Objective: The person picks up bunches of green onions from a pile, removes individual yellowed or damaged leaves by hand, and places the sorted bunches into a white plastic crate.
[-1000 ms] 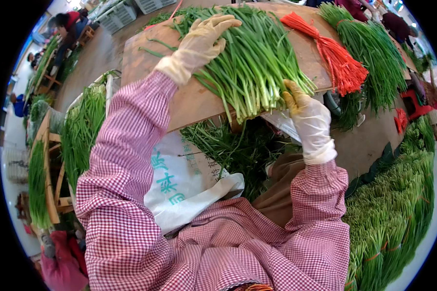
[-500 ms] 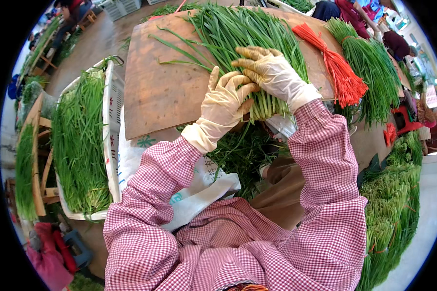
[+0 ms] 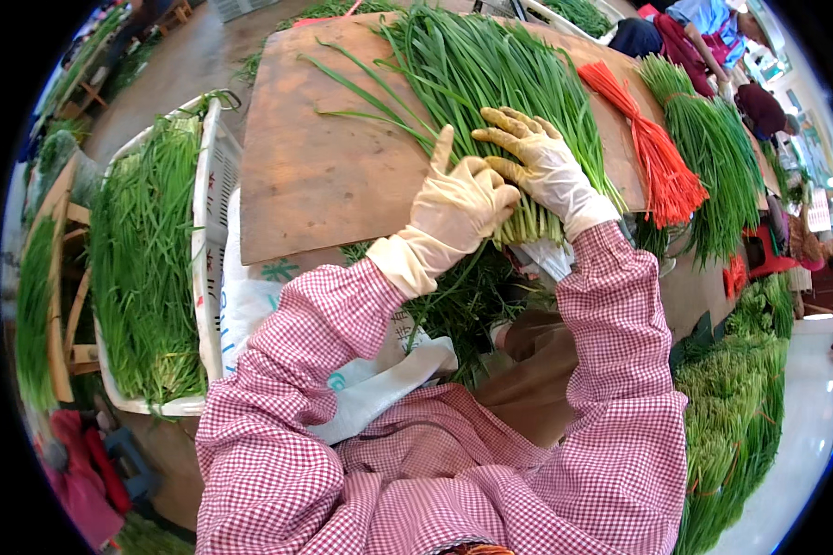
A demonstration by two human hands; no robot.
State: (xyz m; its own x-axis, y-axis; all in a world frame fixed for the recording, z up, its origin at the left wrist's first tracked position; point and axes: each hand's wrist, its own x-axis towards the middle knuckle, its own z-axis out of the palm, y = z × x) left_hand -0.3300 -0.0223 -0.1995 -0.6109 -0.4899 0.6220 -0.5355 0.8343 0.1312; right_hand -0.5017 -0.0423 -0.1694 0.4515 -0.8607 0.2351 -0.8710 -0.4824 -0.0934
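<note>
A heap of long garlic chives [image 3: 477, 65] lies on a brown wooden board [image 3: 329, 157], pale stem ends toward me. My right hand [image 3: 548, 176], in a cream glove stained at the fingertips, rests on the stems with its fingers stretched out to the left. At the heap's lower left edge is my left hand [image 3: 461, 205], gloved alike. Its index finger points up while the others curl in; whatever they pinch is hidden. A few loose leaves stick out left of the heap. Right of it lies a bunch of red ties [image 3: 648, 153].
A tied chive bundle [image 3: 699, 139] lies beyond the ties. On my left stands a white crate [image 3: 202, 277] of chives; stacked bundles [image 3: 736, 398] fill the lower right. Loose greens [image 3: 463, 301] hang below the board. Other people work at the upper right.
My left hand's fingers have curled in more, its index still raised. The right hand stays on the stems. The whole view has shifted slightly.
</note>
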